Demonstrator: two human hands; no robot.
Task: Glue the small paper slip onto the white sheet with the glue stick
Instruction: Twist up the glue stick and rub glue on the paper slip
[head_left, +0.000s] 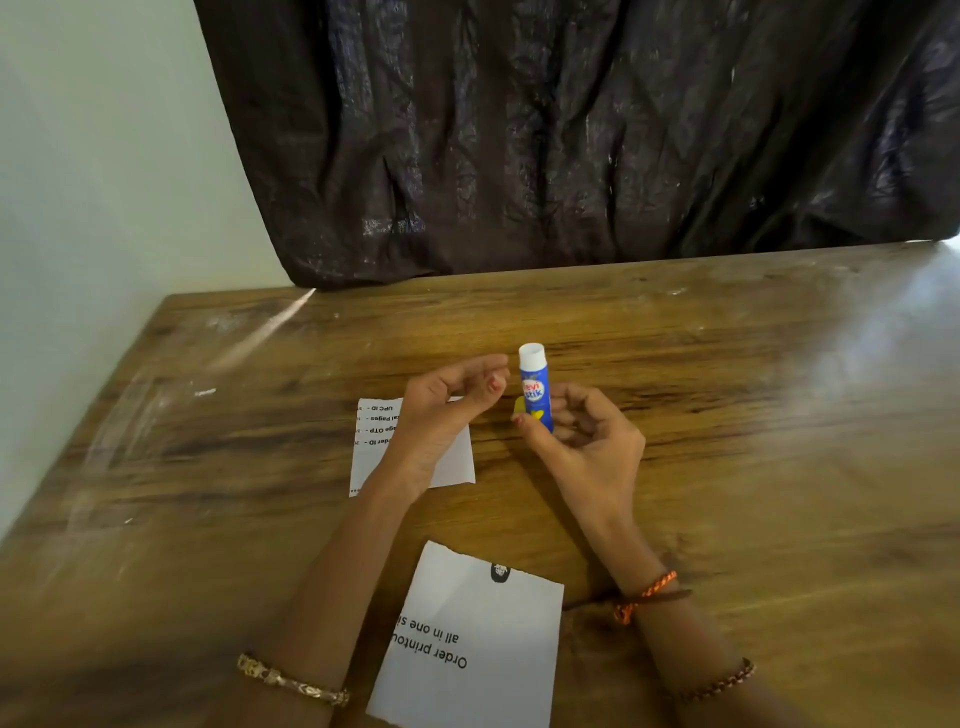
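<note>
Here, scuffed wooden table (727, 415), dark curtain (571, 130) behind; right hand (587, 441) pinching glue stick (535, 389), left hand (447, 400) loosely curled, empty.

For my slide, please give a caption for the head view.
Right hand holds upright glue stick above wooden table, two printed papers nearby.

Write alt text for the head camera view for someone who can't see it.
A person's right hand holds a blue glue stick upright above a wooden table, while the left hand hovers beside it over a small paper slip. A larger white sheet lies nearer the person.
</note>
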